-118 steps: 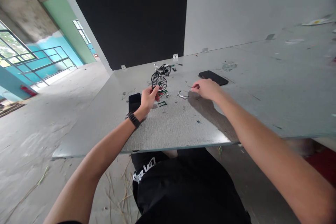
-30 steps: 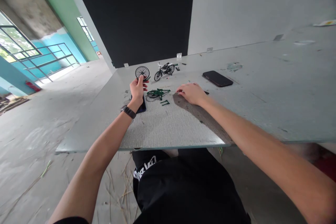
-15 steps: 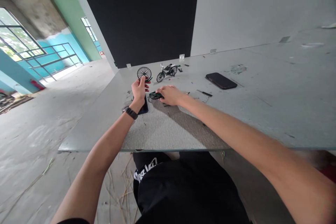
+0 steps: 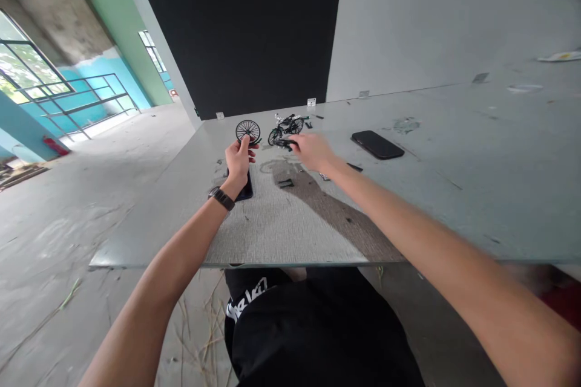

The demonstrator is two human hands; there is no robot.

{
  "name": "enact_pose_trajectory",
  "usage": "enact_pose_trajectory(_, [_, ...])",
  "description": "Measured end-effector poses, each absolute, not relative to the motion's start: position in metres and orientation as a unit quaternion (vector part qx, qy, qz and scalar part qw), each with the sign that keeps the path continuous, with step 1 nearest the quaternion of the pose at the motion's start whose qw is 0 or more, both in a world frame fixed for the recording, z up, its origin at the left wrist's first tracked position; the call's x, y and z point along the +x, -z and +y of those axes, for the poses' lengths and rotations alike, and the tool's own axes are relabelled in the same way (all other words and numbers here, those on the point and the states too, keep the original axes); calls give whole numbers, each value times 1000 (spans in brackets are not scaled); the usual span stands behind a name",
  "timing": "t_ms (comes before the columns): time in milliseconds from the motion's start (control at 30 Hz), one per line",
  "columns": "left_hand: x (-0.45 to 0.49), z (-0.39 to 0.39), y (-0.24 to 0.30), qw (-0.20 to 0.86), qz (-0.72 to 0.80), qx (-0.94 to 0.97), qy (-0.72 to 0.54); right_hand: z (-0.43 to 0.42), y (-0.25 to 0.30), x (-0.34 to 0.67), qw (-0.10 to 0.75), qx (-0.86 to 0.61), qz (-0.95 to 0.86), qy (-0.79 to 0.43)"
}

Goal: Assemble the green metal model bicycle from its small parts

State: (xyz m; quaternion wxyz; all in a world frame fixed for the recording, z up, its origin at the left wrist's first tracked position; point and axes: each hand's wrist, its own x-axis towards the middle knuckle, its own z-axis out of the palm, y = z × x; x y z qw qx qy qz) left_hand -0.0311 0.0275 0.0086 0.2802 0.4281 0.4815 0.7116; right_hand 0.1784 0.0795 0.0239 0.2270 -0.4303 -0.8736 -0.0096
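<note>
Your spoked wheel [image 4: 247, 130] is thin, round and black-rimmed, standing upright above the table in your left hand [image 4: 238, 160]; a dark curved bit shows at its lower right
Next right, the mini bicycle [image 4: 287, 127] stands on its wheels, mostly black, some chrome at the handlebar
Just in front of it in view, a dark bike part [image 4: 282, 143] sits in your right hand [image 4: 313, 150], detail too blurred to read; can't tell if it touches the bicycle
Nearer you, a small forked piece [image 4: 285, 183] lies flat; further right a chrome piece [image 4: 324, 176], partly behind your forearm, then a screwdriver [image 4: 355, 167] and a black phone [image 4: 377, 144]

Room, left to right: window [image 4: 27, 66], metal railing [image 4: 82, 97], blue and green walls, bare concrete floor [image 4: 40, 224], then a black panel [image 4: 245, 30] and white panel [image 4: 431, 18] behind your grey textured table [image 4: 263, 236]

Left grip: closed, thumb and fingers pinching the wheel's lower edge, wrist with watch [image 4: 221, 198] raised over a dark phone [image 4: 246, 188]
Right grip: closed on that part, palm down, lifted off the table, arm reaching in from lower right, shadow falling below
</note>
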Motion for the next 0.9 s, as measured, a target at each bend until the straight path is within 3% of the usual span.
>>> enact_pose_trajectory(67, [-30, 28, -8, 280, 484, 426, -711, 68, -16, 168, 185, -428, -884, 42])
enact_pose_trajectory(300, [-26, 28, -7, 285, 478, 434, -709, 45, -5, 142, 159, -402, -898, 84])
enact_pose_trajectory(433, [-24, 26, -7, 285, 477, 447, -701, 58, -10, 156, 199, -378, -904, 34])
enact_pose_trajectory(567, [-23, 25, -6, 288, 480, 454, -693, 91, -11, 200, 236, -457, -858, 14])
enact_pose_trajectory(733, [-20, 24, -4, 298, 481, 459, -685, 123, 1, 258, 132, -567, -813, 32])
enact_pose_trajectory(900, [-20, 24, -3, 303, 482, 463, -679, 128, 4, 263, 103, -584, -804, 42])
